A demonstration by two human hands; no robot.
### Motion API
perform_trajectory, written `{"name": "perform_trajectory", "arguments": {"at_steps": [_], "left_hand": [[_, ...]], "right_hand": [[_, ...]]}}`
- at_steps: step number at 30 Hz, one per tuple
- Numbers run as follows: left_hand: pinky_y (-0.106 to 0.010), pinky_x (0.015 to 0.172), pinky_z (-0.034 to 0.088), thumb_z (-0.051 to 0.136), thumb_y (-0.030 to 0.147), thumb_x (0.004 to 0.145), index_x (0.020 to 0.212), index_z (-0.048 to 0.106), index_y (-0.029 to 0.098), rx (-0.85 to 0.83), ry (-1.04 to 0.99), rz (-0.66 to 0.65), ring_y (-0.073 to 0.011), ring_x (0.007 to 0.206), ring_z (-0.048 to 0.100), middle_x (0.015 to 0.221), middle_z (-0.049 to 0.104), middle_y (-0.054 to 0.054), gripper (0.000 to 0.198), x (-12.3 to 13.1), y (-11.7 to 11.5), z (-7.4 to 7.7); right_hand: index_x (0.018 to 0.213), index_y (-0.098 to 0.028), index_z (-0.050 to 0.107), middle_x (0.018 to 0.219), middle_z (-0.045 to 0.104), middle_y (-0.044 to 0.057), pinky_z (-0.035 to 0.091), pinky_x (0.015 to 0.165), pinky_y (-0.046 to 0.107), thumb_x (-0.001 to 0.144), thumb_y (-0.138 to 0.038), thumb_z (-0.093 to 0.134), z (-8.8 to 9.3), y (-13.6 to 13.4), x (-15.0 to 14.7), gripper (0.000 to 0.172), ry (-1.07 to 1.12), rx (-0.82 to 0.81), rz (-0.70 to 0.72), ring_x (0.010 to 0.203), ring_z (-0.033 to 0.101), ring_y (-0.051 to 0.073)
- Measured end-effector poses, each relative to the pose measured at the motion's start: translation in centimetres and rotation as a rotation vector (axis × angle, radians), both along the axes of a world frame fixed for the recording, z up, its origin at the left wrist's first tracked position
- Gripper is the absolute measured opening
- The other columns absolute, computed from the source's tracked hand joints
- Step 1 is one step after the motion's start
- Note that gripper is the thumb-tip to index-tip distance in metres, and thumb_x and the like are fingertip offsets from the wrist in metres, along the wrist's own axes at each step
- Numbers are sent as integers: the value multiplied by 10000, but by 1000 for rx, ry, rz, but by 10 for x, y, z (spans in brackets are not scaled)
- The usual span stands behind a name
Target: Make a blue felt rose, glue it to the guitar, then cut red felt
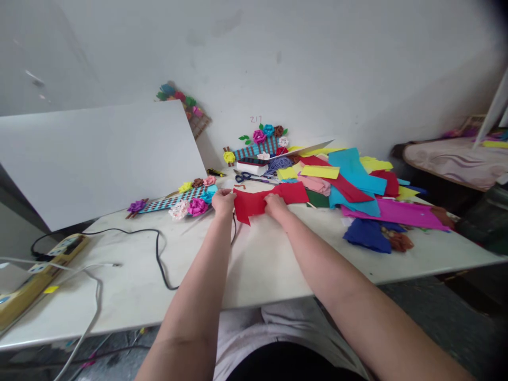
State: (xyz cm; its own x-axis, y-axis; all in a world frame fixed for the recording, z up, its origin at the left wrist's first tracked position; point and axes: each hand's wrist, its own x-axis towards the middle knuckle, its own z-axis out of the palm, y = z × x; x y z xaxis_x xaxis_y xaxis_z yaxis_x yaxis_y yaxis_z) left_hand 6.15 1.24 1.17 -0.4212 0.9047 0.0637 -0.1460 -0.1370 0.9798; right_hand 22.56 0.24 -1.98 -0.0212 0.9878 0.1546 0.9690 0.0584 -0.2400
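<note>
Left hand point(223, 202) had fingers pinched on red sheet point(250, 204) at its left end; right hand point(277, 205) gripped it farther right. Sheet was over table point(270, 270), near side of scissors point(246, 175).

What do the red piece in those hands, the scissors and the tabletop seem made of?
Red piece: likely crepe paper, matte, with a limp corner; thin cloth is possible.
Scissors: dark handles, probably plastic, judging by their rounded loops; blades too small to tell.
Tabletop: perhaps laminate or painted board, pale and smooth with a faint sheen.
</note>
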Motion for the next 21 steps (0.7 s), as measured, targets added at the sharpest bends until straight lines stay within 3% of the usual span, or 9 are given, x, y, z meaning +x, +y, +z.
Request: {"name": "perform_trajectory", "arguments": {"at_steps": [5, 10, 14, 17, 21], "left_hand": [[-277, 659, 470, 725, 104, 513, 600, 568, 194, -5, 273, 97, -212, 741, 620, 600, 560, -10, 201, -15, 3, -11], [-330, 790, 442, 755, 110, 503, 568, 560, 226, -40, 478, 198, -276, 978, 564, 680, 603, -50, 236, -19, -11, -7], [-395, 869, 407, 742, 149, 545, 594, 577, 236, -21, 582, 237, -313, 1050, 521, 730, 621, -76, 193, -22, -18, -5], [-406, 872, 405, 686, 182, 624, 655, 607, 232, -31, 643, 268, -316, 1040, 530, 785, 643, -92, 98, -24, -21, -6], [-372, 860, 421, 580, 223, 740, 799, 644, 224, -109, 751, 275, -274, 1005, 567, 889, 674, -90, 87, -25, -26, -6]], "right_hand": [[1165, -115, 629, 1238, 555, 190, 407, 918, 437, 783, -96, 460, 2, -1, 0, 418, -31, -9, -78, 1139, 496, 322], [1166, -115, 623, 1282, 529, 181, 360, 964, 448, 754, -110, 495, 6, -3, 0, 431, -35, 63, -88, 1154, 484, 318], [1243, -173, 567, 1433, 415, 86, 214, 1081, 454, 727, -142, 517, 11, -10, -7, 519, -17, 219, 193, 1254, 410, 276], [1354, -209, 455, 1497, 320, 59, 205, 1090, 437, 688, -174, 568, 14, -16, -19, 676, -4, 149, 403, 1309, 354, 261], [1385, -210, 411, 1481, 345, 77, 223, 1077, 431, 657, -189, 612, 8, -18, -33, 755, -20, 140, 480, 1290, 378, 272]]}}
